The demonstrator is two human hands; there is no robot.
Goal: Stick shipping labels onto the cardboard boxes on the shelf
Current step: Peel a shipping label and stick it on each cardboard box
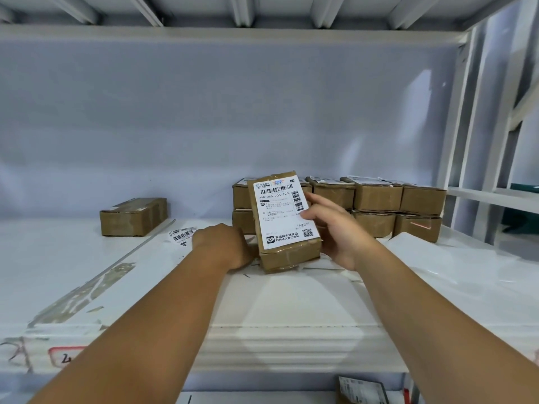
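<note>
Cardboard box (287, 255), a white label (280, 211) on its face, stands tilted at mid-shelf (291, 301). At its 3 o'clock the right hand (338, 231) grasps the edge, thumb on the label. At 8 o'clock the left hand (224, 246) touches its side; the fingers are hidden, so I cannot tell their grip. At 9 o'clock lies a loose label (182, 234), at 10 a lone box (134, 217), and at 2 stacked boxes (393, 205).

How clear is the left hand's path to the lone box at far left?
Likely clear: only bare shelf and loose label strips lie between the left hand and the lone box. It must first release the labelled box.
</note>
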